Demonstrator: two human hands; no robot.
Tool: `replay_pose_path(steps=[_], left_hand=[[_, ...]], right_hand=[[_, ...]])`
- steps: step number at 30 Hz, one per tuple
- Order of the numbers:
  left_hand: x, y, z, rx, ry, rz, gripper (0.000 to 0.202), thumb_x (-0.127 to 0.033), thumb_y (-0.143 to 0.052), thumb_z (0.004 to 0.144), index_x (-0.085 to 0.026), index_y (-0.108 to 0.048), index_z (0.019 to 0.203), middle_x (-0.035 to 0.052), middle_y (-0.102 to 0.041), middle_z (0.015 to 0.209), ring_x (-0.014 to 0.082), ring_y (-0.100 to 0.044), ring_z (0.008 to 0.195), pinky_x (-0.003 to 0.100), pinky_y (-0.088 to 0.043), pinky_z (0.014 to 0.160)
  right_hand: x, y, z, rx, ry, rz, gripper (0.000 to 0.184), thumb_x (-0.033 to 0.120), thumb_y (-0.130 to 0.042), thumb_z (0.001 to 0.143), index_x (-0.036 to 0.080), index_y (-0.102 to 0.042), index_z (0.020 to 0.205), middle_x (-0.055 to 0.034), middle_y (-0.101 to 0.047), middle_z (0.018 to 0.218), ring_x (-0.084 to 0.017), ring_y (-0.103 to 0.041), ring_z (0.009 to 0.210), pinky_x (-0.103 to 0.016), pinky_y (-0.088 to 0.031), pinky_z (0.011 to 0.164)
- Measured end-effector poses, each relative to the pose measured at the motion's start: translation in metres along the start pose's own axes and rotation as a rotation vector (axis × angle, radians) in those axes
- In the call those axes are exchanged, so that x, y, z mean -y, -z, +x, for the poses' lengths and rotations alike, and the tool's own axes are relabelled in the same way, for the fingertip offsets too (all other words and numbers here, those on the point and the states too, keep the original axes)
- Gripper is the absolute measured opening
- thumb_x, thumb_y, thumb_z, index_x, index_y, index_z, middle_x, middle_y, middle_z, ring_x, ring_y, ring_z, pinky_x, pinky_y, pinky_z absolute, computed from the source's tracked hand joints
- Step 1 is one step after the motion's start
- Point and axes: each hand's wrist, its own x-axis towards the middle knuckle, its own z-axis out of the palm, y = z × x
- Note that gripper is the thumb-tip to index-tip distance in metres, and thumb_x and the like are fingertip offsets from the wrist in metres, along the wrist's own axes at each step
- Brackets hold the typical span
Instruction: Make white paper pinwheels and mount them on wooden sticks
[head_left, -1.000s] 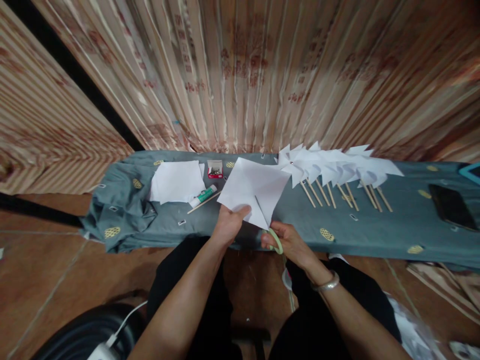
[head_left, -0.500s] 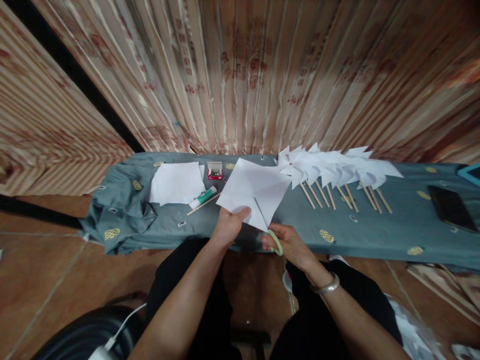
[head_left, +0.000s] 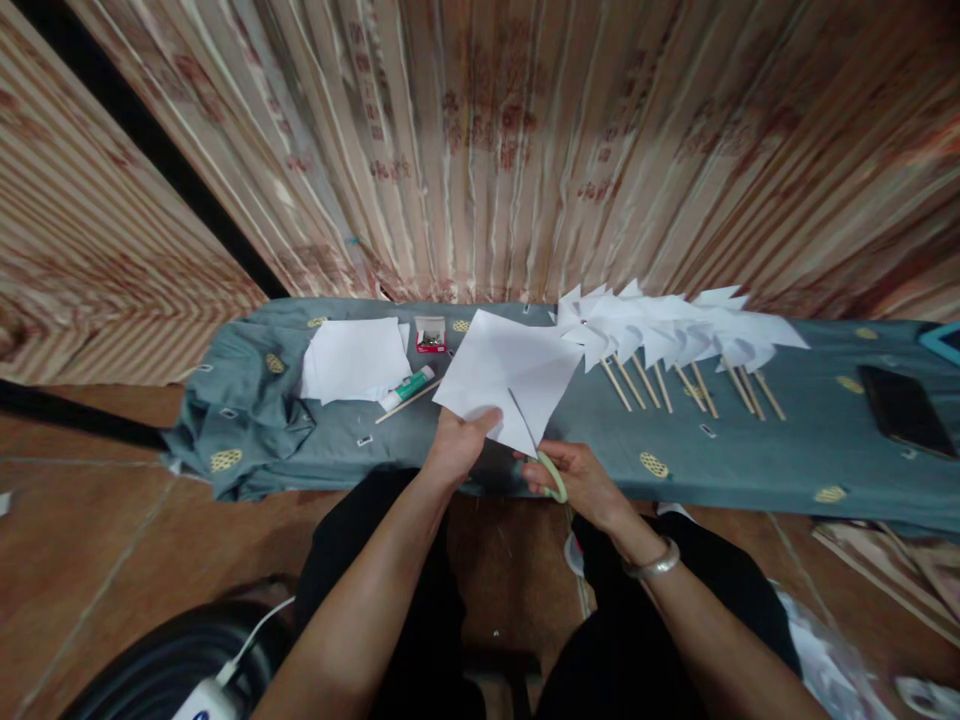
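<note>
My left hand pinches the near edge of a white square paper sheet, holding it up over the blue-grey cloth. My right hand is closed on a pair of scissors with pale green handles. Their blades reach into the sheet from its near corner along a cut line. Both hands hover at the near edge of the cloth-covered low table.
A row of several white paper pinwheels on wooden sticks lies right of the sheet. Left are a stack of white paper, a glue tube, a thin stick and a small red box. A dark phone lies far right.
The hands, sheet and scissors have stayed almost as they were; the scissors sit slightly further into the cut and the view has shifted a little.
</note>
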Motion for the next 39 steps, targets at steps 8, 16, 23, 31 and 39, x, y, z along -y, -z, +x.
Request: replay_pose_path(steps=[8, 16, 23, 31, 39], left_hand=[[0.0, 0.0, -0.001, -0.01, 0.02, -0.036, 0.046, -0.015, -0.075, 0.054, -0.014, -0.069, 0.1, 0.0073, -0.074, 0.088, 0.019, -0.065, 0.075, 0.031, -0.051, 0.075], [0.0, 0.0, 0.002, -0.048, 0.047, -0.062, 0.047, -0.011, -0.075, 0.054, -0.016, -0.069, 0.1, 0.0051, -0.073, 0.083, 0.0194, -0.064, 0.073, 0.031, -0.05, 0.074], [-0.001, 0.014, 0.013, -0.076, -0.037, -0.124, 0.053, -0.012, -0.075, 0.055, -0.019, -0.068, 0.107, 0.0019, -0.072, 0.083, 0.0194, -0.066, 0.076, 0.031, -0.051, 0.079], [0.0, 0.026, 0.012, -0.03, -0.026, 0.062, 0.045, -0.015, -0.073, 0.055, -0.02, -0.069, 0.1, 0.0048, -0.073, 0.093, 0.0224, -0.067, 0.086, 0.033, -0.051, 0.084], [0.019, 0.017, -0.005, 0.296, 0.092, 0.294, 0.033, -0.014, -0.068, 0.056, -0.015, -0.069, 0.089, 0.0034, -0.073, 0.086, 0.0204, -0.066, 0.08, 0.031, -0.052, 0.075]], right_hand=[[0.002, -0.001, 0.0, -0.028, 0.014, -0.042, 0.045, 0.056, -0.085, 0.055, 0.015, -0.066, 0.063, 0.0025, -0.059, 0.052, -0.007, -0.047, 0.049, -0.021, -0.033, 0.047], [0.004, -0.004, -0.001, 0.028, -0.014, -0.041, 0.056, 0.062, -0.082, 0.056, 0.015, -0.07, 0.081, 0.0003, -0.064, 0.06, -0.009, -0.053, 0.053, -0.022, -0.039, 0.051], [0.018, 0.025, -0.014, 0.182, -0.048, -0.117, 0.058, 0.065, -0.078, 0.062, 0.015, -0.069, 0.09, -0.0001, -0.064, 0.065, -0.01, -0.052, 0.057, -0.023, -0.037, 0.053], [0.021, 0.066, -0.012, -0.299, 0.147, -0.051, 0.056, 0.065, -0.078, 0.061, 0.018, -0.07, 0.092, -0.0031, -0.069, 0.071, -0.012, -0.055, 0.059, -0.025, -0.042, 0.056], [0.029, 0.069, 0.003, -0.408, 0.224, 0.042, 0.055, 0.06, -0.083, 0.055, 0.02, -0.071, 0.091, 0.0026, -0.065, 0.067, -0.012, -0.055, 0.059, -0.024, -0.041, 0.056]])
